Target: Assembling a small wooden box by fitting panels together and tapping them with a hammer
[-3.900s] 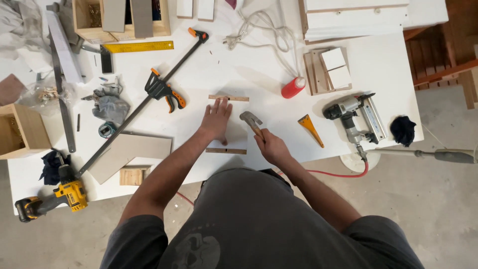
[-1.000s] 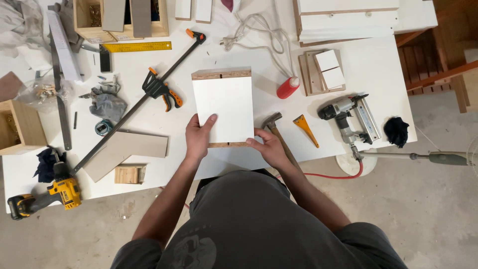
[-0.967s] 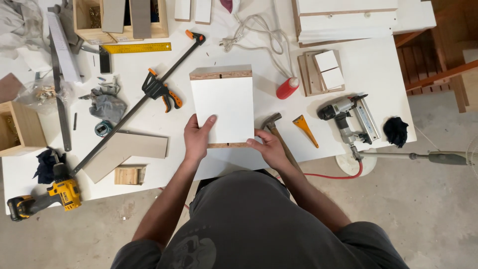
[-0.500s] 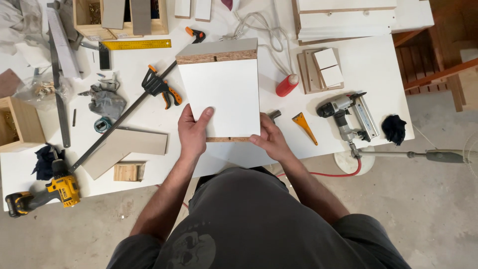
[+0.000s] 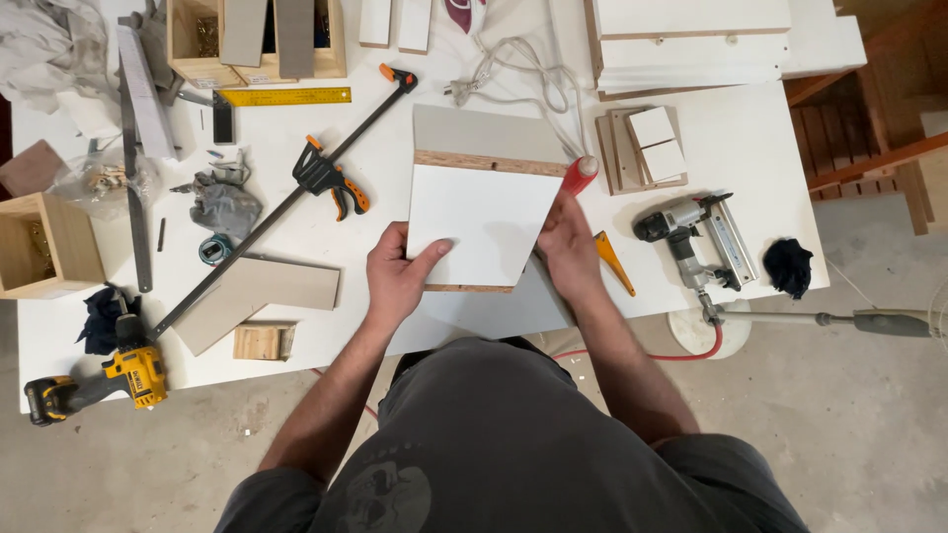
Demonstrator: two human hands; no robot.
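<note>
— Which hand has the better hold on the panel assembly (image 5: pixel 482 222)?

— Start at the left. The left hand (image 5: pixel 398 279) clamps the white panel's lower left corner, thumb lying across the white face, fingers tucked behind. It is grasping the panel firmly.

— And where does the piece sit?

— Held up over the near edge of the tabletop (image 5: pixel 326 237), about midway along it, tilted a little clockwise. Its long axis runs away from the person, toward the far edge, with a raw chipboard edge (image 5: pixel 489 163) crossing it and a grey panel (image 5: pixel 484 133) beyond.

— The right side?

— The right hand (image 5: pixel 568 247) presses flat against the right edge, fingers pointing up along it; grasping the same piece, though how far the fingers wrap behind I cannot tell. A red-handled tool (image 5: pixel 578 178) shows just past its fingertips.

— So both hands are level?

— Nearly; the left sits lower, at the corner.
</note>
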